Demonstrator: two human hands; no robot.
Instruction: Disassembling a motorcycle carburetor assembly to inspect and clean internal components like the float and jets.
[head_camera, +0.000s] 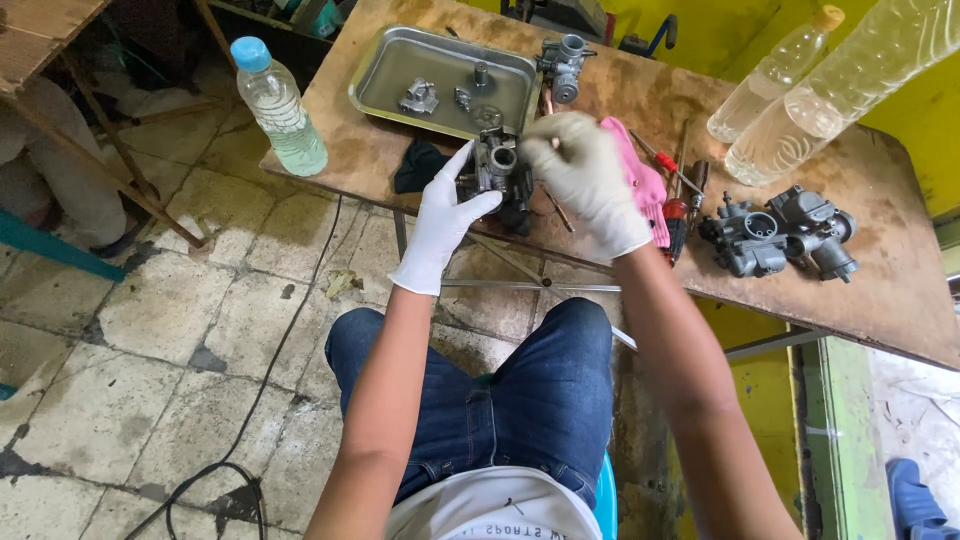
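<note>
Nearest me, my left hand (440, 222) clamps the carburetor (497, 172) from its left side at the table's (620, 100) near edge. My right hand (583, 175), fingers pinched together, works just right of it. Farther off lies the metal tray (380, 75).

You've got four carburetors going: one in your gloved hands (497, 170), one behind the metal tray (563, 65), and two side by side on the right (745, 238) (815, 225). One metal tray (380, 75) with four small parts (420, 97) in it. Three plastic bottles: one blue-capped (275, 105), two lying over at the right (770, 75) (850, 85). One pink rag (645, 190), one dark rag (418, 165)
</note>
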